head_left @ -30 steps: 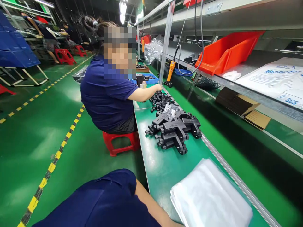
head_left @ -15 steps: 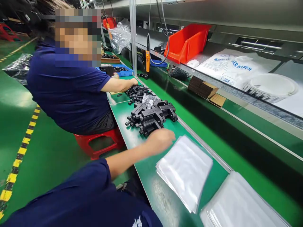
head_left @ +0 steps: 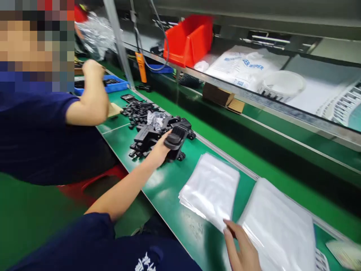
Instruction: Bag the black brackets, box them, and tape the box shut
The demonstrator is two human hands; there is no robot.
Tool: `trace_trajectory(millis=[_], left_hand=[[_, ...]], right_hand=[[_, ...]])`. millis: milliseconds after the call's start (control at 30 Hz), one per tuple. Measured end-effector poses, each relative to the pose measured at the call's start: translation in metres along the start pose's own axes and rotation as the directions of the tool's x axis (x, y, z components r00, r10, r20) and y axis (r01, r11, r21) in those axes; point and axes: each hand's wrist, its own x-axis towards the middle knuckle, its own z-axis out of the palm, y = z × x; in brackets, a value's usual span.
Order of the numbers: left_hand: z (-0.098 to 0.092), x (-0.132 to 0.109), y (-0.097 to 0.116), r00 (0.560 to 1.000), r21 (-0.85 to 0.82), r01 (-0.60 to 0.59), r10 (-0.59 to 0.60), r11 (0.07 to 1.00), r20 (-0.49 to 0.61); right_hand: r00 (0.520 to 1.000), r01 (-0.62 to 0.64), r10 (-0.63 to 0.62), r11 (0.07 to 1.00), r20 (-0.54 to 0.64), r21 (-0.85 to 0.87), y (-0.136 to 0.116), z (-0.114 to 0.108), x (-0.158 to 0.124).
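My left hand (head_left: 161,151) is closed around a black plastic housing (head_left: 178,136), lifted at the near side of a heap of similar black housings (head_left: 146,133). My right hand (head_left: 243,246) is low in the picture, its thumb and forefinger slightly apart at the near corner of a stack of clear plastic bags (head_left: 211,184). It holds nothing that I can see. A second, thicker stack of clear bags (head_left: 282,222) lies just to the right of that hand.
On the left a co-worker's arm (head_left: 94,94) is bent over the bench by small black parts (head_left: 141,109) and a blue tray (head_left: 115,84). A shelf along the back carries a red bin (head_left: 187,41), wiper packs (head_left: 239,66) and a white tape roll (head_left: 283,82). An orange hanging tool (head_left: 141,67) dangles near the post.
My left hand has gone to the heap and taken hold of a black housing. My right hand has come into view by the bags. The view has turned right; the co-worker's arm is raised.
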Motion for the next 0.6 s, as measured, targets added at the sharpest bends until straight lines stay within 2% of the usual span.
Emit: trace_trajectory(millis=[33,67,100,167,200,267,300,333,400,433,467,500,533,600], left_hand=[[0.022,-0.017,-0.006,0.995,-0.258,0.081,-0.064,0.963,0.074],[0.045,-0.037,-0.013,0.976,-0.416,0.187,-0.122,0.890,0.178],[0.067,-0.057,-0.018,0.943,-0.493,0.293,-0.162,0.819,0.291],[0.104,-0.097,-0.026,0.867,-0.504,0.445,-0.216,0.740,0.448],[0.116,-0.113,-0.028,0.839,-0.467,0.479,-0.232,0.743,0.492],[0.126,-0.131,-0.028,0.801,-0.359,0.466,-0.213,0.809,0.559],[0.124,-0.133,-0.027,0.777,-0.308,0.431,-0.175,0.848,0.605],[0.120,-0.131,-0.026,0.732,-0.263,0.392,-0.126,0.881,0.669],[0.110,-0.117,-0.026,0.592,-0.179,0.294,-0.032,0.939,0.805],[0.105,-0.110,-0.027,0.533,-0.123,0.208,-0.007,0.970,0.846],[0.103,-0.102,-0.029,0.503,-0.040,0.082,-0.007,0.996,0.864],[0.103,-0.097,-0.033,0.509,0.076,-0.075,-0.028,0.994,0.860],[0.106,-0.093,-0.038,0.541,0.213,-0.237,-0.054,0.948,0.839],[0.114,-0.092,-0.050,0.608,0.453,-0.466,-0.097,0.760,0.788]], right_hand=[[1.000,0.007,-0.007,1.000,-0.008,0.022,-0.008,0.004,0.004],[0.999,0.040,-0.039,0.999,-0.022,0.034,-0.016,0.009,0.009],[0.995,0.087,-0.086,0.996,-0.042,0.033,-0.023,0.014,0.015],[0.991,0.130,-0.130,0.992,-0.037,-0.002,-0.031,0.020,0.026],[0.992,0.121,-0.121,0.993,-0.028,-0.017,-0.031,0.021,0.029],[0.998,0.059,-0.059,0.998,-0.001,-0.029,-0.024,0.016,0.027],[1.000,0.014,-0.014,1.000,0.012,-0.027,-0.018,0.012,0.023],[0.999,-0.032,0.033,0.999,0.025,-0.019,-0.011,0.006,0.016],[0.992,-0.121,0.120,0.992,0.045,0.031,0.004,-0.007,-0.001],[0.986,-0.162,0.158,0.984,0.046,0.080,0.012,-0.012,-0.009],[0.981,-0.195,0.191,0.970,0.037,0.144,0.018,-0.017,-0.015],[0.975,-0.219,0.220,0.952,0.018,0.214,0.024,-0.020,-0.020],[0.968,-0.238,0.251,0.931,-0.010,0.276,0.029,-0.021,-0.023],[0.945,-0.276,0.318,0.897,-0.070,0.346,0.037,-0.022,-0.025]])
